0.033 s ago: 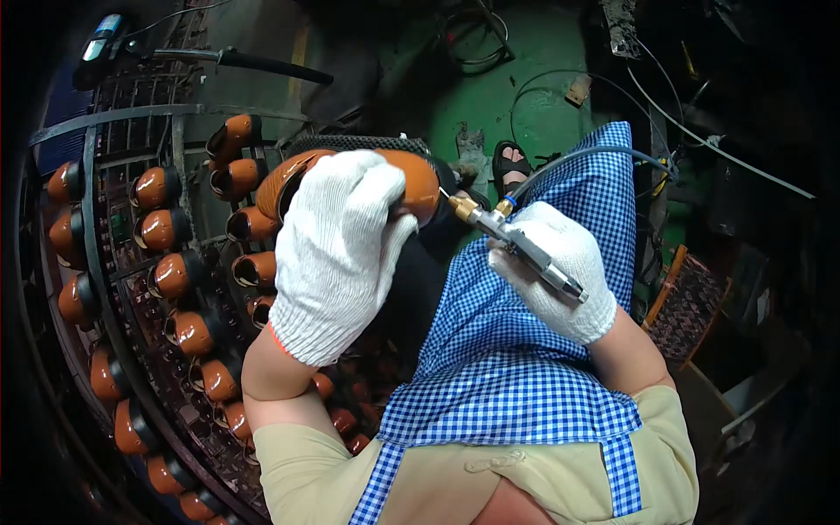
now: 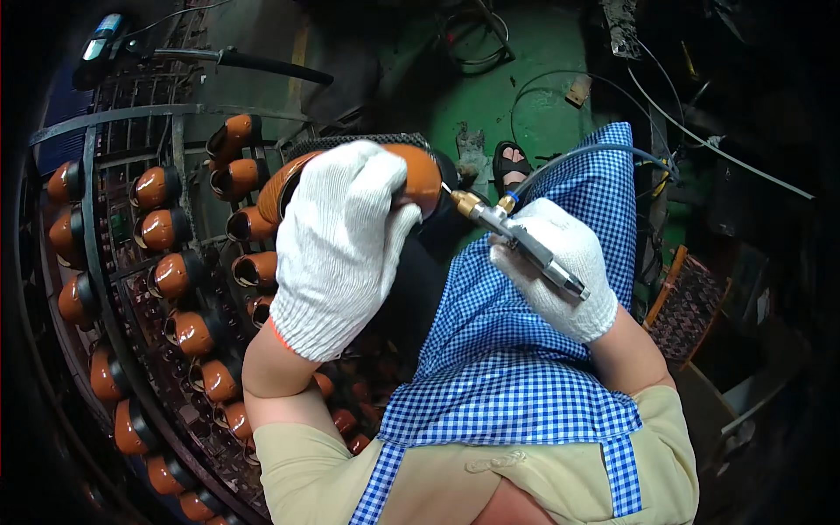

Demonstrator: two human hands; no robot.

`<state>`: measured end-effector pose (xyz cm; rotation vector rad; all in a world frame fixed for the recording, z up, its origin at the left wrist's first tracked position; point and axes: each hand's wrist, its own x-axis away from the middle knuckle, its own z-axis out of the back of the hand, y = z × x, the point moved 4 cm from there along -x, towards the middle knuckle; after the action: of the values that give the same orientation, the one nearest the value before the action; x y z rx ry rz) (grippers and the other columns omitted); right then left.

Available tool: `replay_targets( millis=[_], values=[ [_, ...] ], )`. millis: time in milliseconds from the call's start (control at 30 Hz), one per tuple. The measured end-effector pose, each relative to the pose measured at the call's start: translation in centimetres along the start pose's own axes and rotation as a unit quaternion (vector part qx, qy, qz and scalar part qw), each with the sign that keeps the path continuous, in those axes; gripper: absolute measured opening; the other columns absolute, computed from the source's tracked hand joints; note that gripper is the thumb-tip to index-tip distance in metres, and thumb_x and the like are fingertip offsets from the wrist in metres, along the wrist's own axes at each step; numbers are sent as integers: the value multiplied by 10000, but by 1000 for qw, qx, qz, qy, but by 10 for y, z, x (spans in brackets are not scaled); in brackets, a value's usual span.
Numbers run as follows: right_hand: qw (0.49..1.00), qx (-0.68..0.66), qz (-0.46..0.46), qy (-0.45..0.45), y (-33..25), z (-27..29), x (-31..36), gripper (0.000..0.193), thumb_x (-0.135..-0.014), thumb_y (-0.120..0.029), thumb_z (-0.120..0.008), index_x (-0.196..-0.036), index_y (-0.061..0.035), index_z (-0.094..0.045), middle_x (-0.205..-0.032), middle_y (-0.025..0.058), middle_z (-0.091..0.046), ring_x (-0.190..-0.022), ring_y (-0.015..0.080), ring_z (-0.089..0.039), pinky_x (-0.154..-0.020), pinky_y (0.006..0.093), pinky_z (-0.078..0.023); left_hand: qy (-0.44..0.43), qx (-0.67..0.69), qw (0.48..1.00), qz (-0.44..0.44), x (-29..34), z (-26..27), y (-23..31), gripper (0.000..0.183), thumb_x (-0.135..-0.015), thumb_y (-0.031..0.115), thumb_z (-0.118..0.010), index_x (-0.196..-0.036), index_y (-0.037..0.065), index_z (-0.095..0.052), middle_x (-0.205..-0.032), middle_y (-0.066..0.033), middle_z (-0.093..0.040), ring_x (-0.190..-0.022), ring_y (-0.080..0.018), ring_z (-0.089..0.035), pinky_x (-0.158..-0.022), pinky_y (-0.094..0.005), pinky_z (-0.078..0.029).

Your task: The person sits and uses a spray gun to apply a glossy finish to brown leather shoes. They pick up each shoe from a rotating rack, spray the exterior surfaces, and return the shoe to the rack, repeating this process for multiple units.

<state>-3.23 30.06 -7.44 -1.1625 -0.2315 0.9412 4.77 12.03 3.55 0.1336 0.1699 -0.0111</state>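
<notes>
Gripping a glossy, rounded orange-brown piece (image 2: 420, 179) in the gloved left hand (image 2: 341, 236), closely curled over it, and clasping a spray-gun-like metal tool (image 2: 534, 249) in the gloved right hand (image 2: 560, 262). Smooth and shiny toward the tool; seemingly ribbed on the far side, beyond the left hand. Held up near a metal rack (image 2: 131, 115), right beside the tool's thin tip (image 2: 446, 187); impossible to tell whether touching. On the rack: rows of similar glossy pieces (image 2: 157, 229), with black right sides and, in several, openings facing left.

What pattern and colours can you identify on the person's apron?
The apron has a blue-and-white check, best seen in the head view.
</notes>
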Motion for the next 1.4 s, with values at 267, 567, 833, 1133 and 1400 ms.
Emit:
replay_targets(
  millis=[267,567,833,1133,1400],
  values=[
    [996,-27,-6,85,18,-5,-49,151,-948,-172,-786,-1013,-39,-761,-847,125,-692,-724,300,-699,-664,381,-568,32,-142,987,60,-58,-16,-31,285,-968,286,-711,-1102,76,-573,-1043,-151,-599,-960,-347,-655,-757,-473,-581],
    [981,-101,38,159,41,-47,-96,186,-959,-215,-795,-1023,-43,-763,-833,121,-666,-714,293,-694,-639,377,-556,-31,-219,966,132,-87,-12,-81,319,-1065,350,-547,-1133,55,-647,-1110,-212,-677,-1016,-408,-698,-878,-487,-576],
    [982,-134,34,127,27,-73,-92,180,-949,-225,-807,-1004,-59,-767,-817,120,-649,-666,294,-666,-604,380,-531,-47,-88,964,246,-73,6,-122,477,-1047,455,-615,-1246,24,-660,-1135,-218,-709,-1047,-347,-714,-939,-425,-555],
    [986,-82,68,131,19,-81,-67,182,-944,-245,-800,-1025,-85,-769,-834,112,-650,-663,286,-665,-581,371,-530,134,379,838,369,92,-6,-117,548,-1133,322,-535,-1599,64,-404,-1330,-49,-558,-1146,-161,-581,-1035,-335,-469],
    [989,-49,83,115,15,-89,-39,224,-910,-207,-817,-1119,-133,-792,-888,74,-712,-747,263,-707,-629,362,-572,182,354,811,428,185,-40,-76,521,-999,-73,-525,-1511,22,-521,-1389,-96,-595,-1273,-185,-575,-1160,-366,-421]
  ],
)
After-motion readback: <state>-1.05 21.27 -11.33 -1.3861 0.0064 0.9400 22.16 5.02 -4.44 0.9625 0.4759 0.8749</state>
